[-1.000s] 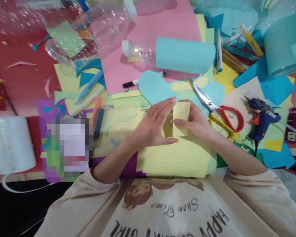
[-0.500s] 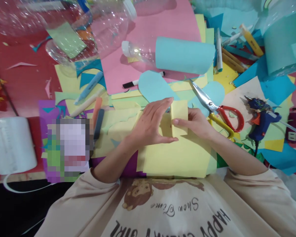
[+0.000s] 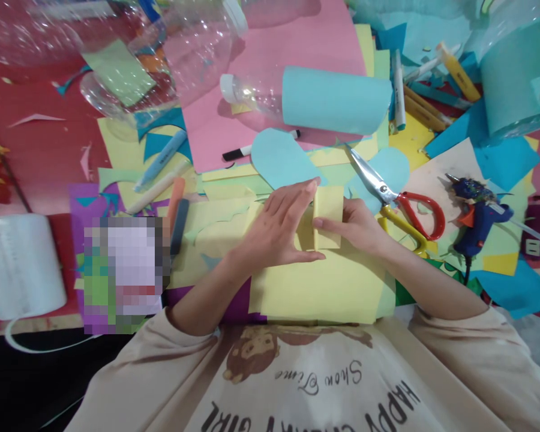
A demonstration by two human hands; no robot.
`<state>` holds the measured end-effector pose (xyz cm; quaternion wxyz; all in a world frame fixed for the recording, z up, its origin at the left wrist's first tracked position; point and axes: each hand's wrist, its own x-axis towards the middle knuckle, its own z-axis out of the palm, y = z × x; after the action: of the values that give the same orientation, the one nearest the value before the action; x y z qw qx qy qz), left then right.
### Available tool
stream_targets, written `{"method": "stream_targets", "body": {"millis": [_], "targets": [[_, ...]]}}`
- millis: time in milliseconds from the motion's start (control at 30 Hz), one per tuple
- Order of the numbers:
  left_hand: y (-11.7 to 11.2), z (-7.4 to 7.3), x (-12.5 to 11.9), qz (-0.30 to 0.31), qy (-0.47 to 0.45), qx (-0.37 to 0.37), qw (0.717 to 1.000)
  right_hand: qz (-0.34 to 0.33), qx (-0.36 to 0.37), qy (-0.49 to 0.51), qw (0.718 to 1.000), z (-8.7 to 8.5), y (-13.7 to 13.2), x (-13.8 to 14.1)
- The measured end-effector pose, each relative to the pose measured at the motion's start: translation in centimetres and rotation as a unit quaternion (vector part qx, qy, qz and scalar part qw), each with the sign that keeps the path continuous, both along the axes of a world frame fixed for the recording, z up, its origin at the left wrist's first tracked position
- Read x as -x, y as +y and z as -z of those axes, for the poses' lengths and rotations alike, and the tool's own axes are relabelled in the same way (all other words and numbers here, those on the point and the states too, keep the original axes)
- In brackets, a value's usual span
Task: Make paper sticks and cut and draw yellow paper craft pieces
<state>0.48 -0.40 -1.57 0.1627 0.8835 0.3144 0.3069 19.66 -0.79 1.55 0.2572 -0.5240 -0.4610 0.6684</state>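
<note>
A small folded piece of yellow paper stands between my two hands, above a larger yellow sheet. My right hand pinches it, with the thumb on the near face and the fingers behind. My left hand spans its folded left edge, fingertips at the far end and thumb at the near end. Scissors with red and yellow handles lie right of my hands, by light-blue paper cut-outs.
A bottle wrapped in light-blue paper lies on pink paper. At right rests a blue glue gun. Several markers, paper scraps and clear plastic bottles surround the work. A white roll stands at left.
The hands and the folded yellow paper hold nearly the same pose. Only a very slight shift of the view shows.
</note>
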Motion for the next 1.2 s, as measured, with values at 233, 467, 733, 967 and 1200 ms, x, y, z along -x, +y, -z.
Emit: {"method": "stream_targets", "body": {"millis": [233,467,733,967,1200], "targets": [[0.1,0.1,0.02,0.017,-0.033,0.018,0.999,-0.013,0.011,0.029,0.999,0.06,0.08,-0.26],[0.12,0.18,0.09,0.017,-0.025,0.033,0.999,-0.035,0.03,0.049,0.998,0.12,0.11,-0.32],[0.25,-0.5,0.3,-0.026,0.002,0.017,1.0,-0.033,-0.04,0.001,0.999,0.32,-0.11,-0.4],[0.23,-0.68,0.4,-0.018,0.017,0.003,1.0,-0.031,-0.093,-0.033,0.995,0.05,0.15,-0.3],[0.12,-0.37,0.36,-0.016,0.067,-0.031,0.997,-0.036,-0.095,-0.042,0.994,0.54,-0.33,0.0]]}}
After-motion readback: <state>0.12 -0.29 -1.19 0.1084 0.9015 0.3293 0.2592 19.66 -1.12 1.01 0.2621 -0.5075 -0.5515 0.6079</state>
